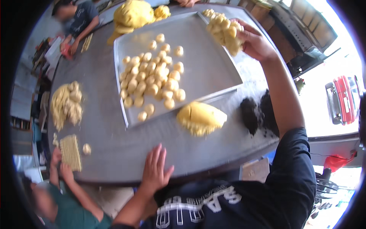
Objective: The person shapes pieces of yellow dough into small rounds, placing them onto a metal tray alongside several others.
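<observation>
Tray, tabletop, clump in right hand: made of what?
Tray: likely metal, satin; grey sheen, thin raised rim.
Tabletop: perhaps sheet metal, dull; smooth grey, soft highlights.
Clump in right hand: seemingly dough, matte; yellow, lumpy, irregular.

Holds with the right hand [259, 42] a clump of lumpy yellow dough [223, 32], at the far right edge of the metal tray [206, 63]. Has the left hand [155, 170], fingers spread, at the near side of the grey table [116, 154]; hard to tell if touching. Has inside the tray many dough balls [141, 87], gathered mostly in the left half, and just beside its near edge a yellow dough piece [202, 115]. Shares the table with a co-worker at near left, hands [67, 172] by a ridged slab [71, 152], and another co-worker [82, 19] at far left, near thin strips [87, 42].
</observation>
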Motion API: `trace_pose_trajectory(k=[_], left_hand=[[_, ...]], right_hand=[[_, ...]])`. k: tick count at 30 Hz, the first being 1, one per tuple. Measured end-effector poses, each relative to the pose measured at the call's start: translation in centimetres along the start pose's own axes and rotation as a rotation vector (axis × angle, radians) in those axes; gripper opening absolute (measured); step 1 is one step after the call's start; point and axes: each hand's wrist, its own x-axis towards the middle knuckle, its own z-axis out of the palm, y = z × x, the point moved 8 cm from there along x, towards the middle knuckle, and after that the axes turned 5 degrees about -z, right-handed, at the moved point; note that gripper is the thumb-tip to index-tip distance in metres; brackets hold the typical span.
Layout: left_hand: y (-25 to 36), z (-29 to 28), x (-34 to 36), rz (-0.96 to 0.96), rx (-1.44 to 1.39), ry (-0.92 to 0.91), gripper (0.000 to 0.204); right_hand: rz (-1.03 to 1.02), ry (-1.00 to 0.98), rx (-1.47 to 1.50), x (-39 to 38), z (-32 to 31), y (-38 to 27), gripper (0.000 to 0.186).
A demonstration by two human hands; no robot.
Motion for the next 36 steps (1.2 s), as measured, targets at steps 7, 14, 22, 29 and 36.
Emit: trace_pose_trajectory(k=[7,14,22,29,36], left_hand=[[1.8,-0.2,0.3,0.19,0.067,0.083,0.065],[-2.3,-5.2,-19.0,-0.311,-0.037,0.62,0.034],[-11.1,-8.8,-20.1,-0.686,0.224,0.573,0.031],[-21.1,-12.4,-15.6,-0.677,0.464,0.479,0.029],[-25.6,-14.0,-13.4,-0.652,0.595,0.403,0.027]], right_hand=[[0.415,-0.241,0.038,-10.9,24.7,6.2,0.04],[0.071,-0.416,-0.683,-15.4,33.0,17.3,0.047],[0.064,-0.473,-0.84,-16.7,32.3,18.9,0.05],[0.023,-0.473,-0.826,-17.0,31.9,19.6,0.051],[0.008,-0.459,-0.796,-17.3,31.6,19.9,0.052]])
